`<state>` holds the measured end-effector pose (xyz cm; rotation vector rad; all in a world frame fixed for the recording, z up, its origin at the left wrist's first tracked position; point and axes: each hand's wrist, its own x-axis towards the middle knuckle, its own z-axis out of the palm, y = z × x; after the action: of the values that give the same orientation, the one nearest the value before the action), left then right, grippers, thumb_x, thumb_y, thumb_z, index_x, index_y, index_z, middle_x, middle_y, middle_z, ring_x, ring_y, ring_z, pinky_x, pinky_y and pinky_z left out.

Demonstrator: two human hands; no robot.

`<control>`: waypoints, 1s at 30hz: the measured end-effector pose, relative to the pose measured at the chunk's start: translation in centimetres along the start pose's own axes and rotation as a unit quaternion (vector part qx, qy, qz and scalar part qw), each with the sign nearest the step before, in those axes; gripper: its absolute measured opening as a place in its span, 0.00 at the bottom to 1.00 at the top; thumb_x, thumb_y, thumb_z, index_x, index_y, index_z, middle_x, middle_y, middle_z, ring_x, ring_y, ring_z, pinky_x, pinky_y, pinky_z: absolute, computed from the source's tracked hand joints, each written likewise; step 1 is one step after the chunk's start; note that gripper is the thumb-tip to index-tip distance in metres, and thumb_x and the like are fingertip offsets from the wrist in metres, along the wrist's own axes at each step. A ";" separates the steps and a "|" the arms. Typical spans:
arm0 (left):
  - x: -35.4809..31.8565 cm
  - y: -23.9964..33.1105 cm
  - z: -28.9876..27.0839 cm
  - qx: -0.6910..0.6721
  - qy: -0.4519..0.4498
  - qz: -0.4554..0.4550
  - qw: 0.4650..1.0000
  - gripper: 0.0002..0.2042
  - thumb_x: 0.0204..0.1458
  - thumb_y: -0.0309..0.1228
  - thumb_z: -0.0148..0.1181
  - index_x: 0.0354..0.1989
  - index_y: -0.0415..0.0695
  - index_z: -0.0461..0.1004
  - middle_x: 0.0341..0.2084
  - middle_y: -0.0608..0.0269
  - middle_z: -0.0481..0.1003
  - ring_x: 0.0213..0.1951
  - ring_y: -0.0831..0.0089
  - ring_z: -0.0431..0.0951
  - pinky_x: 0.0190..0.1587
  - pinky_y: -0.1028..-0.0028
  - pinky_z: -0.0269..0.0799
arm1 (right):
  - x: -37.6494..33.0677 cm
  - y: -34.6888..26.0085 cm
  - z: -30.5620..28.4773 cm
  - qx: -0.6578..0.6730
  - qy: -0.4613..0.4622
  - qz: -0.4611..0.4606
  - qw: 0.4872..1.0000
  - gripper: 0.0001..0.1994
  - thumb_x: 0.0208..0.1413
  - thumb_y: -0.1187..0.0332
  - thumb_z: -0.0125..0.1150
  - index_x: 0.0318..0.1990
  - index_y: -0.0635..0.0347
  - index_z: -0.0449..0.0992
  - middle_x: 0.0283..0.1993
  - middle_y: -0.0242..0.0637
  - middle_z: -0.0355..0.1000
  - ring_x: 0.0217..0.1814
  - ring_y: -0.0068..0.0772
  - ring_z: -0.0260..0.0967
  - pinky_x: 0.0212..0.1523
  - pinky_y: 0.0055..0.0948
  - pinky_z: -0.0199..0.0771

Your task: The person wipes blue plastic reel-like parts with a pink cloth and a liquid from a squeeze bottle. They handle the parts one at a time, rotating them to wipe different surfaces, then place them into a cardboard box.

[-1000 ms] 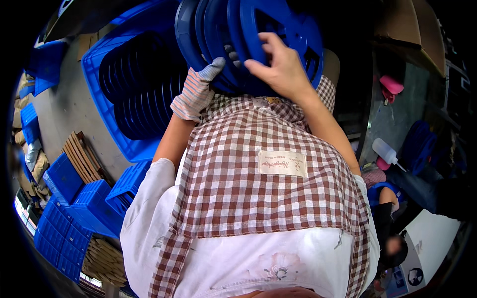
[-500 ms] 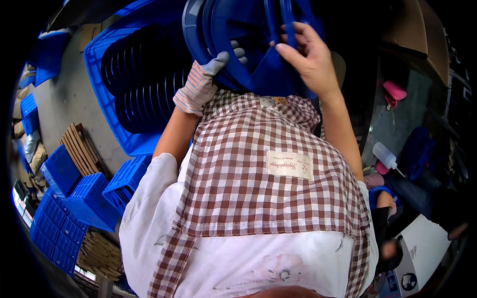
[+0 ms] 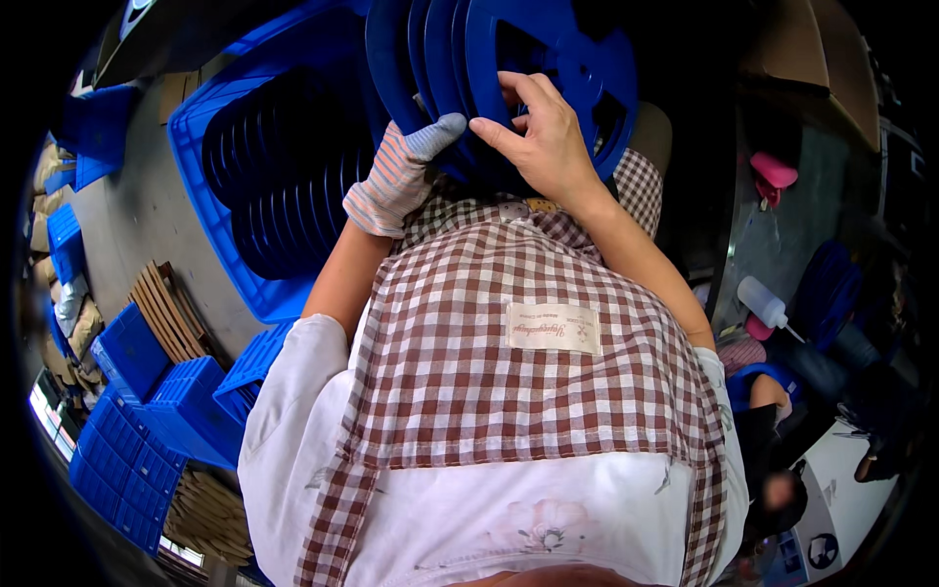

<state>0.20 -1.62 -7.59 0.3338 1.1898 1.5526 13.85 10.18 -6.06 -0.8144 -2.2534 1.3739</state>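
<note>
My left hand (image 3: 391,186), gloved: thumb (image 3: 437,136) extended, fingers mostly hidden | my right hand (image 3: 548,142), bare: thumb and fingers (image 3: 533,90) curled | my forearms (image 3: 344,274) angled inward

Counted before you: two grips of yours, one left grip (image 3: 396,186) and one right grip (image 3: 548,147); at least four blue discs (image 3: 482,59) at them; one large blue crate (image 3: 205,220) with two rows of dark discs (image 3: 298,217), too dark for you to number singly; one checked apron (image 3: 469,391) on you, bearing one cloth label (image 3: 553,329); one white squeeze bottle (image 3: 761,298); one pink article (image 3: 773,169).
</note>
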 end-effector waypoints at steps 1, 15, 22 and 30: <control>0.1 0.4 0.3 -0.014 -0.005 -0.010 1.000 0.20 0.52 0.29 0.62 0.54 0.38 0.69 0.44 0.55 0.76 0.44 0.65 0.78 0.47 0.67 0.77 | -0.1 0.2 0.0 0.016 0.008 -0.001 1.000 0.28 0.49 0.58 0.68 0.53 0.68 0.69 0.47 0.46 0.68 0.47 0.40 0.71 0.41 0.33 0.77; 0.6 1.4 -3.4 -0.153 -0.006 -0.007 0.988 0.26 0.54 0.34 0.61 0.57 0.34 0.60 0.44 0.56 0.71 0.45 0.65 0.76 0.51 0.62 0.74 | -0.9 0.9 -11.3 0.153 0.162 0.056 0.973 0.21 0.54 0.66 0.62 0.54 0.64 0.70 0.30 0.32 0.71 0.28 0.19 0.66 0.30 0.17 0.66; 1.1 0.0 -6.7 -0.189 0.000 -0.031 0.982 0.27 0.52 0.36 0.63 0.56 0.36 0.62 0.45 0.56 0.71 0.45 0.65 0.76 0.53 0.63 0.73 | -4.8 1.2 -16.8 0.297 0.252 0.020 0.921 0.21 0.57 0.71 0.57 0.56 0.72 0.65 0.28 0.32 0.65 0.25 0.19 0.61 0.27 0.17 0.59; 0.9 0.4 -6.3 -0.181 -0.005 -0.029 0.983 0.27 0.51 0.35 0.64 0.56 0.39 0.62 0.43 0.60 0.71 0.44 0.67 0.75 0.55 0.65 0.69 | -7.4 2.1 -18.8 0.441 0.236 0.019 0.866 0.26 0.60 0.59 0.47 0.60 0.72 0.60 0.33 0.33 0.65 0.29 0.22 0.61 0.33 0.23 0.60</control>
<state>-4.94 -4.01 -10.46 0.0661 0.8770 1.6765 31.08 18.82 0.41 -0.7298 -1.0501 1.7425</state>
